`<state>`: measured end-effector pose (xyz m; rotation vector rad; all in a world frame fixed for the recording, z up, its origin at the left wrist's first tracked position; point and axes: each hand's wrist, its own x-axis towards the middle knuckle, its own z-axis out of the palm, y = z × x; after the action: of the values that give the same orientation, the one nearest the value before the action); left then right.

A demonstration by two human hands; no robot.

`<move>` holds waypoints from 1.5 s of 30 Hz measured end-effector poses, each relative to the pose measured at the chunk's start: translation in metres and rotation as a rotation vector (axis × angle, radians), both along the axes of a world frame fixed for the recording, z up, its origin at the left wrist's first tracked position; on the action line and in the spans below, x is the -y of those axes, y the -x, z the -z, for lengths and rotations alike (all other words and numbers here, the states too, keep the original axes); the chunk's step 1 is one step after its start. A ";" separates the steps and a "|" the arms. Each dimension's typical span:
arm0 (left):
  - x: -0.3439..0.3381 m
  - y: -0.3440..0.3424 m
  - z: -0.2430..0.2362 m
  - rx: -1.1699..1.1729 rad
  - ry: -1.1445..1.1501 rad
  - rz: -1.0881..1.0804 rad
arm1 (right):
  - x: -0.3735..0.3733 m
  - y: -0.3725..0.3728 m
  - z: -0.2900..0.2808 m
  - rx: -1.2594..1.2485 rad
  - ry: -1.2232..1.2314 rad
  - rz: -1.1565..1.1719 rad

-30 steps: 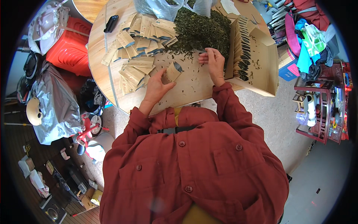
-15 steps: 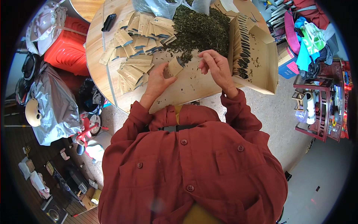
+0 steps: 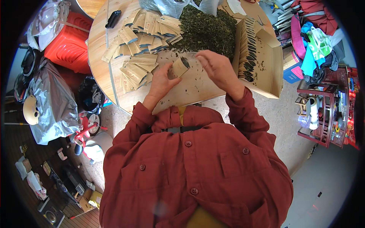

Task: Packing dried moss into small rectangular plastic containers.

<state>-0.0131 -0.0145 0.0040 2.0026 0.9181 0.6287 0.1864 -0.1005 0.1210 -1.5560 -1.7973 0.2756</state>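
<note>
A small brown paper packet point(image 3: 180, 67) stands with its mouth spread, dark inside, above the near part of the wooden table. My left hand point(image 3: 162, 81) holds it between thumb and fingers. Just right of it is my right hand point(image 3: 220, 72), fingers pinched together and pointing toward the packet's mouth. Something pale shows at those fingertips, too small to name. Behind both hands lies a heap of dried, dark green leaves point(image 3: 207, 32). Many more flat paper packets point(image 3: 150, 34) are piled to the left, some beside my left hand.
On the right, a cardboard box point(image 3: 266, 72) holds a row of upright filled packets point(image 3: 248, 49). A clear plastic bag point(image 3: 167, 7) lies at the back, and a black stapler-like object point(image 3: 113, 19) at the far left. Red plastic stools point(image 3: 68, 45) stand beyond the table's left edge.
My right hand has moved slightly left, nearer the packet. The packet in my left hand is now more upright, its mouth wider.
</note>
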 end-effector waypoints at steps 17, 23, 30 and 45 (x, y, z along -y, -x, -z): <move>0.004 0.004 -0.006 0.362 0.529 0.123 | 0.005 -0.043 0.095 -0.535 0.223 0.623; 0.011 0.003 -0.014 0.364 0.550 0.135 | -0.028 -0.050 0.122 -0.619 0.084 0.615; 0.007 0.006 -0.004 0.332 0.500 0.051 | -0.025 -0.043 0.122 -0.933 0.018 0.470; 0.000 -0.009 0.001 0.064 0.302 0.066 | 0.023 -0.013 0.031 -0.848 0.157 0.147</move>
<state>-0.0038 -0.0144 0.0027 1.7263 0.8501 0.4835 0.1992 -0.1237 0.0898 -1.3597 -1.0097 0.8719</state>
